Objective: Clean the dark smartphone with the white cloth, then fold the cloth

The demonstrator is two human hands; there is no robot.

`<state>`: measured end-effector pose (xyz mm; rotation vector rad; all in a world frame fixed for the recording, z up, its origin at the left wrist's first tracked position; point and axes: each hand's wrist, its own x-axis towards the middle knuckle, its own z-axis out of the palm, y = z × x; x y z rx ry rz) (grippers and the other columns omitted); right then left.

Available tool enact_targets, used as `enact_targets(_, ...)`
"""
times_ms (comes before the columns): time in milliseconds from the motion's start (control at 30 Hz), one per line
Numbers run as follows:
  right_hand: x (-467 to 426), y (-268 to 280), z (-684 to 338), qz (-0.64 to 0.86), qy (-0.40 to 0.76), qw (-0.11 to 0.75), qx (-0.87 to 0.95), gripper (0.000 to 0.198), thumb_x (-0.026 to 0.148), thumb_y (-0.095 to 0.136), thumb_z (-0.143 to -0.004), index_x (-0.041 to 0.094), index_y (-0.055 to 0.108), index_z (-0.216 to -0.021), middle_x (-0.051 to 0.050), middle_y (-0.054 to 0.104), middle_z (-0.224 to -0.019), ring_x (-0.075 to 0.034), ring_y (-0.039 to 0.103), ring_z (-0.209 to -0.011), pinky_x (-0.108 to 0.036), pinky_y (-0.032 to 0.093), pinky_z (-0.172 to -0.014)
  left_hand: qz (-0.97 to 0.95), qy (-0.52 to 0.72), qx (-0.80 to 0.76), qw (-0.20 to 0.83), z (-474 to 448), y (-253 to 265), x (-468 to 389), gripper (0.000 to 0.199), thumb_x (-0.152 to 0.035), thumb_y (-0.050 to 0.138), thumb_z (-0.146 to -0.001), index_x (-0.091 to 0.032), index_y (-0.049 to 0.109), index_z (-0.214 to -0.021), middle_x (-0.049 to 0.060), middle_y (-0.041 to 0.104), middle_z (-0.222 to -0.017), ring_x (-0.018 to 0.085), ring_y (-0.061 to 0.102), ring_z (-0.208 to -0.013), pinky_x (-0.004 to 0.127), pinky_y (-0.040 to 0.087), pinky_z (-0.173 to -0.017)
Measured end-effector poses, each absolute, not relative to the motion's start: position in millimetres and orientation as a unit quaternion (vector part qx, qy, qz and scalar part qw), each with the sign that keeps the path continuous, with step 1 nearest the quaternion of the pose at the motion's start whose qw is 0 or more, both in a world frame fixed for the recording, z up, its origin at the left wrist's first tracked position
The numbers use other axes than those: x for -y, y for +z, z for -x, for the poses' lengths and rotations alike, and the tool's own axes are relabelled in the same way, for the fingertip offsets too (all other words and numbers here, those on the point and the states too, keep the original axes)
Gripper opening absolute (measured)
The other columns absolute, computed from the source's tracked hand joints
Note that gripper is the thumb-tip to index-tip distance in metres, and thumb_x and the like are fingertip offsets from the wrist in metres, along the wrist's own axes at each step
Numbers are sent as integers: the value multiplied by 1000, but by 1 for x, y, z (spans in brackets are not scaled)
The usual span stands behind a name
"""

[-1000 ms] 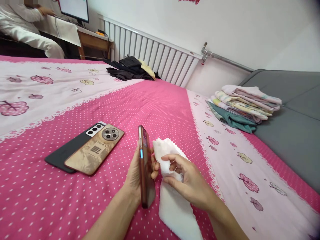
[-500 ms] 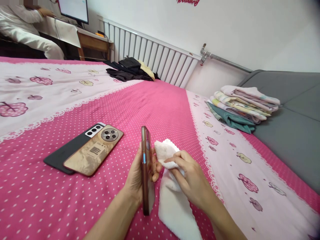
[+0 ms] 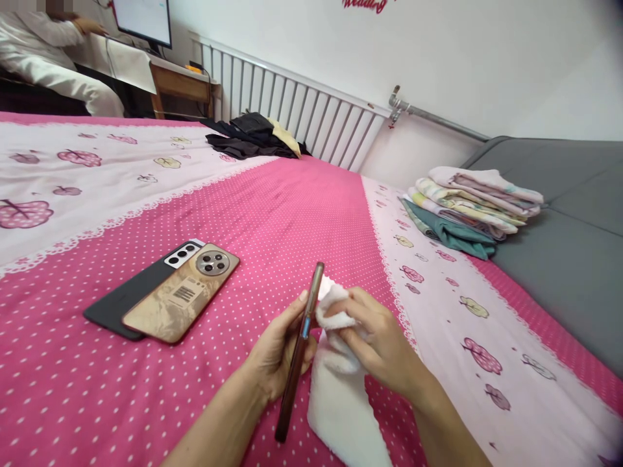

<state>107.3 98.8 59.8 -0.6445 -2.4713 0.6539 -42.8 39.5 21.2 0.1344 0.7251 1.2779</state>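
Left hand grips brown-edged phone, edge-on to view, above pink bed. Right hand pinches white cloth, bunched at that phone's right side; contact unclear. Left of both hands, gold phone overlaps dark phone on bed.

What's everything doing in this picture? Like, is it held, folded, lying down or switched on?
Left hand: closed around the held phone
Held phone: tilted, seen edge-on
Right hand: pinching the white cloth
White cloth: bunched at the top, loose below
Gold phone: back up, partly over the dark phone
Dark phone: back up, partly covered
Stacked cloths: folded
Dark clothes: heaped
Monitor: on
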Motion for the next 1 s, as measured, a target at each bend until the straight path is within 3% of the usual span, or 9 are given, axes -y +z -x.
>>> enact_targets(133,-97,57,-107,321,219,381,839,14,20,50,-86,24,56,-98,-1,58,-93,-16,56,-85,-29,45,-75,-53,586,-399,703,45,25,-42,36,-46,54,-81,-11,64,-78,3,65,-62,2,38,-28,15,25,-27)
enact_targets(233,-95,54,-106,354,238,457,780,29,25,55,-84,26,49,-112,-2,58,-104,-17,57,-92,-30,46,-78,-45,567,-434,698,43,28,-41,38,-49,58,-78,-12,65,-75,0,59,-50,3,39,-29,14,25,-28)
enact_targets(333,-95,53,-105,361,256,478,759,38,28,57,-83,28,47,-119,-3,58,-110,-17,57,-96,-31,47,-79,-55,534,-428,727,40,26,-38,36,-49,66,-71,-13,67,-74,-2,56,-44,6,45,-33,15,33,-33)
enact_targets(500,-96,55,-107,373,189,476,774,28,26,59,-82,27,56,-110,-1,62,-102,-16,59,-88,-29,47,-78,-110,521,-413,739,35,21,-36,41,-50,73,-61,-13,68,-78,3,65,-58,15,61,-52,24,47,-53)
enact_targets(733,-94,57,-107,346,205,438,804,17,23,55,-83,24,58,-100,0,61,-94,-15,58,-85,-27,46,-74,-156,542,-464,683,34,19,-36,40,-50,75,-58,-13,66,-71,2,64,-57,10,56,-47,19,40,-47)
enact_targets(900,-84,64,-104,274,295,339,850,15,23,52,-85,24,60,-99,-1,61,-91,-14,58,-81,-26,46,-70,-130,557,-425,702,36,14,-38,41,-51,72,-62,-13,67,-79,4,66,-61,15,59,-52,26,46,-56)
enact_targets(1000,-76,71,-104,241,320,269,876,15,22,53,-84,23,61,-97,-1,61,-87,-14,58,-78,-27,46,-69,-131,562,-426,697,37,13,-39,40,-50,72,-63,-13,66,-76,4,65,-59,15,59,-51,26,45,-52)
